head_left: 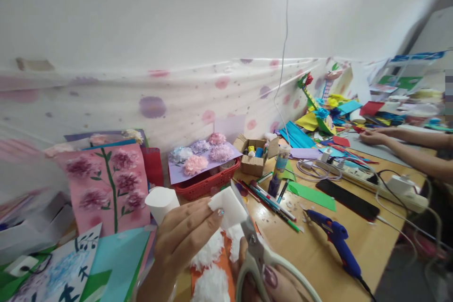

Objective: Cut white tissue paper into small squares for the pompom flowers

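My left hand (189,233) is closed on a folded piece of white tissue paper (228,207), pinched between thumb and fingers. In my right hand (272,281) are scissors (252,239) with pale handles. Their blades lie along the right edge of the tissue; whether they have cut into it I cannot tell. Underneath, an orange sheet (223,264) bears ruffled white tissue tufts (211,285), partly hidden by my hands. Just behind my left hand stands a white roll or cup (162,202).
A blue glue gun (332,236), felt pens (271,202) and a black phone (348,199) lie to the right. Behind are a red basket (205,186) and a cardboard box (253,165). Flower pictures (109,188) stand left. Another person's hands (375,136) work far right.
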A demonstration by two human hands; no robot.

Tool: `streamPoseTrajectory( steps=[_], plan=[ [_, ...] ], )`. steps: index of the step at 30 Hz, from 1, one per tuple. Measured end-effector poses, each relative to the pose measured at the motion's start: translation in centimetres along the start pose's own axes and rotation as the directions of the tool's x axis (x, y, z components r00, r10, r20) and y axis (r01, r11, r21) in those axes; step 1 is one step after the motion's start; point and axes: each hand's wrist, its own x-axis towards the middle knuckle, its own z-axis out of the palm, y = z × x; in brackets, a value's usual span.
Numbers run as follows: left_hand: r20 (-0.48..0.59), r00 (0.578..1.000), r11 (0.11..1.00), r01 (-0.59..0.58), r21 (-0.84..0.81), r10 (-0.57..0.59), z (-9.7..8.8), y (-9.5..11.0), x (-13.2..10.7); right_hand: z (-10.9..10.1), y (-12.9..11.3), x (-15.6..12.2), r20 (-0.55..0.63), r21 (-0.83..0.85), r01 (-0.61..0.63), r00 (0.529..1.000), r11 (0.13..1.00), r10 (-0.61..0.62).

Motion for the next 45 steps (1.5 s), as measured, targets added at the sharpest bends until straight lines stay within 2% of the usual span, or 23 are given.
streamPoseTrajectory(
  steps=[2, 5, 7, 8, 9, 10, 11, 13, 14, 16, 18, 19, 21, 23, 25, 27, 29, 30, 32, 35, 40, 42, 45],
  plan=[
    [-0.058, 0.997, 0.997, -0.056, 0.055, 0.060, 0.5, -0.6, 0.5, -0.3, -0.2, 0.1, -0.005, 0.063, -0.012, 1.000, 0.998, 0.012],
    [-0.163, 0.987, 0.993, 0.017, 0.117, 0.003, 1.2, -1.1, 1.8, -2.2, -1.2, -0.6, -0.136, 0.079, 0.001, 0.991, 0.997, 0.009],
    [-0.263, 0.961, 0.987, 0.116, 0.110, -0.084, 1.4, -1.2, 2.7, -4.6, -1.7, -1.5, -0.283, -0.145, 0.010, 0.958, 0.989, -0.051],
    [-0.297, 0.942, 0.983, 0.179, 0.047, -0.157, 1.4, -1.2, 3.0, -6.0, -1.6, -2.0, -0.360, -0.310, -0.003, 0.926, 0.951, -0.115],
    [-0.310, 0.904, 0.955, 0.288, -0.072, -0.296, 1.3, -1.1, 3.3, -7.5, -1.4, -2.6, -0.401, -0.477, -0.036, 0.898, 0.878, -0.182],
    [-0.281, 0.821, 0.865, 0.439, -0.243, -0.496, 1.2, -1.0, 3.4, -8.9, -0.9, -3.1, -0.407, -0.620, -0.103, 0.890, 0.778, -0.207],
    [-0.214, 0.686, 0.700, 0.580, -0.417, -0.696, 0.9, -0.9, 3.4, -10.3, -0.3, -3.7, -0.429, -0.722, -0.166, 0.869, 0.671, -0.247],
    [-0.065, 0.437, 0.388, 0.708, -0.591, -0.897, 0.4, -0.3, 3.3, -12.9, 1.3, -4.8, -0.423, -0.845, -0.276, 0.870, 0.459, -0.255],
    [-0.014, 0.354, 0.284, 0.726, -0.627, -0.935, 0.1, 0.1, 3.1, -14.1, 2.2, -5.3, -0.405, -0.881, -0.297, 0.875, 0.368, -0.263],
    [0.048, 0.267, 0.170, 0.733, -0.659, -0.963, -0.3, 1.2, 2.7, -16.3, 3.9, -5.9, -0.321, -0.935, -0.262, 0.911, 0.239, -0.258],
    [0.116, 0.178, 0.051, 0.726, -0.686, -0.977, -0.5, 2.4, 2.2, -18.1, 5.1, -6.2, -0.240, -0.965, -0.204, 0.938, 0.163, -0.248],
    [0.134, 0.146, 0.014, 0.727, -0.686, -0.980, -0.5, 3.1, 1.9, -18.9, 5.4, -6.3, -0.208, -0.974, -0.178, 0.948, 0.142, -0.242],
    [0.136, 0.115, -0.003, 0.756, -0.655, -0.984, -0.4, 4.4, 1.5, -19.4, 5.2, -6.3, -0.162, -0.983, -0.134, 0.957, 0.128, -0.240],
    [0.144, 0.096, -0.010, 0.798, -0.602, -0.985, -0.2, 5.7, 1.1, -18.4, 4.1, -6.3, -0.134, -0.984, -0.096, 0.954, 0.152, -0.270],
    [0.175, 0.076, -0.029, 0.845, -0.534, -0.982, -0.1, 7.1, 0.8, -15.5, 2.2, -5.9, -0.148, -0.967, -0.062, 0.924, 0.245, -0.353],
    [0.234, 0.071, -0.046, 0.887, -0.460, -0.970, -0.1, 8.5, 0.6, -11.2, 0.2, -5.0, -0.190, -0.891, 0.010, 0.900, 0.454, -0.391],
    [0.319, 0.090, -0.035, 0.930, -0.366, -0.944, -0.3, 9.7, 0.4, -6.7, -1.2, -3.7, -0.112, -0.750, 0.172, 0.918, 0.638, -0.380],
    [0.357, 0.103, -0.016, 0.948, -0.317, -0.928, -0.5, 10.2, 0.3, -4.7, -1.5, -3.0, -0.072, -0.673, 0.215, 0.934, 0.708, -0.351],
    [0.414, 0.117, 0.018, 0.972, -0.235, -0.903, -0.8, 10.9, 0.1, -1.9, -1.4, -1.6, -0.027, -0.570, 0.209, 0.962, 0.795, -0.273],
    [0.461, 0.078, -0.016, 0.980, -0.197, -0.884, -1.4, 11.4, -0.2, -0.1, 0.0, -0.6, -0.078, -0.534, 0.179, 0.963, 0.826, -0.259],
    [0.493, -0.020, -0.171, 0.949, -0.263, -0.870, -2.0, 11.0, -1.1, 0.4, 2.0, -0.5, -0.186, -0.466, 0.182, 0.937, 0.866, -0.296],
    [0.511, -0.055, -0.245, 0.918, -0.311, -0.858, -2.0, 10.5, -1.6, 0.7, 2.1, -0.2, -0.192, -0.491, 0.197, 0.926, 0.849, -0.325],
    [0.558, -0.133, -0.367, 0.869, -0.332, -0.819, -2.0, 9.8, -2.5, 0.9, 2.1, 0.5, -0.213, -0.543, 0.173, 0.918, 0.822, -0.334]
  ],
)
